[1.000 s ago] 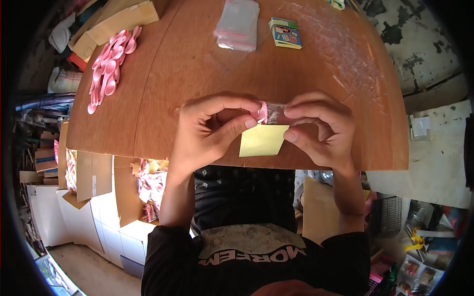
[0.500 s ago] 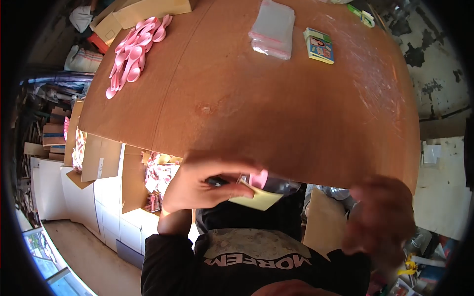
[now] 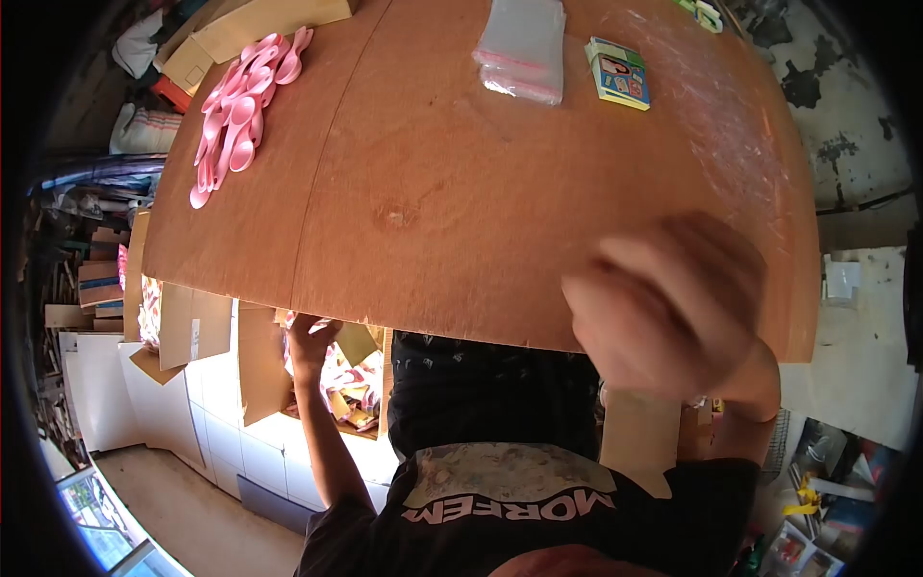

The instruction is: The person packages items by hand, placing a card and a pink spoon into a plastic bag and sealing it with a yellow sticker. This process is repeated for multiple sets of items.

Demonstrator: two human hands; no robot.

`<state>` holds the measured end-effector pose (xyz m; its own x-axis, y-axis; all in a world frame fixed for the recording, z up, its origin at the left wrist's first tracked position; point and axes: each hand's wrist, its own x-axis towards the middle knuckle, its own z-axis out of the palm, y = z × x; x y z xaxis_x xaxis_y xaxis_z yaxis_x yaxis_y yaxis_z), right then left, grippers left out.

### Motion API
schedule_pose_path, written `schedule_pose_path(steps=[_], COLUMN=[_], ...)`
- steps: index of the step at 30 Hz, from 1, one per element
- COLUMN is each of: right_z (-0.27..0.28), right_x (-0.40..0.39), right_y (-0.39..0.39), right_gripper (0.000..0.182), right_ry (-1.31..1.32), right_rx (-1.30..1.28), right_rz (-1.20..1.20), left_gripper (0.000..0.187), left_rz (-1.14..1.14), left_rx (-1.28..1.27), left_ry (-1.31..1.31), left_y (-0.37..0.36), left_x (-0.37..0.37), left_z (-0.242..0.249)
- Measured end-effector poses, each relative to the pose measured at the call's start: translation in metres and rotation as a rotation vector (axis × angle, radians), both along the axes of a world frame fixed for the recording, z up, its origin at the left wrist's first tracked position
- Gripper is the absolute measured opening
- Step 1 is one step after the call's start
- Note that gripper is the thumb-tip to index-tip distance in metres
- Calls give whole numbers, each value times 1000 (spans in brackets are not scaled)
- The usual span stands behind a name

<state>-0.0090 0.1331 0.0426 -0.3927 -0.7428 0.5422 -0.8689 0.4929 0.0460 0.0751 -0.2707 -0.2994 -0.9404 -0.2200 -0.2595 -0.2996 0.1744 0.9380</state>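
My left hand [image 3: 313, 338] reaches down past the table's near edge, over an open cardboard box [image 3: 264, 370] of pink-and-yellow packets [image 3: 358, 389]. A yellowish card [image 3: 358, 344] shows just beside its fingers; whether they still grip it is hidden. Above the table's near right side, my right hand [image 3: 673, 298] is blurred by motion. Its fingers look curled, and I cannot make out anything in them. Pink spoons [image 3: 240, 111] lie heaped at the table's left. Farther back are a stack of clear plastic bags [image 3: 522, 48] and a stack of printed cards [image 3: 620, 75].
The brown wooden table [image 3: 433, 260] spans the view. Clear plastic film [image 3: 721, 144] lies along its right side, and a cardboard box [image 3: 269, 24] stands at the far left. A second box [image 3: 192, 322] with packets is beyond the left edge.
My left hand has gone from before my body, where it held a yellow card and a pink spoon, left and down to the box. My right hand has risen over the table.
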Motion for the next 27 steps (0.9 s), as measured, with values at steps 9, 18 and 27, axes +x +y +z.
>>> schedule_pose_path(steps=[9,18,27], right_z=[-82,-84,-42], right_x=[-117,-103,-50], right_y=[-20,-28,-15], right_gripper=[11,15,8], right_ry=[-446,-368,-718], right_rx=[-190,-130,-391], right_rz=[-283,-413,-36], left_gripper=[50,37,43], left_rz=[-494,-1550,-1119], left_rx=[-100,40,-647], left_ry=[-247,609,1065], left_y=[24,105,148], left_x=[14,-79,-197], left_z=[60,294,299])
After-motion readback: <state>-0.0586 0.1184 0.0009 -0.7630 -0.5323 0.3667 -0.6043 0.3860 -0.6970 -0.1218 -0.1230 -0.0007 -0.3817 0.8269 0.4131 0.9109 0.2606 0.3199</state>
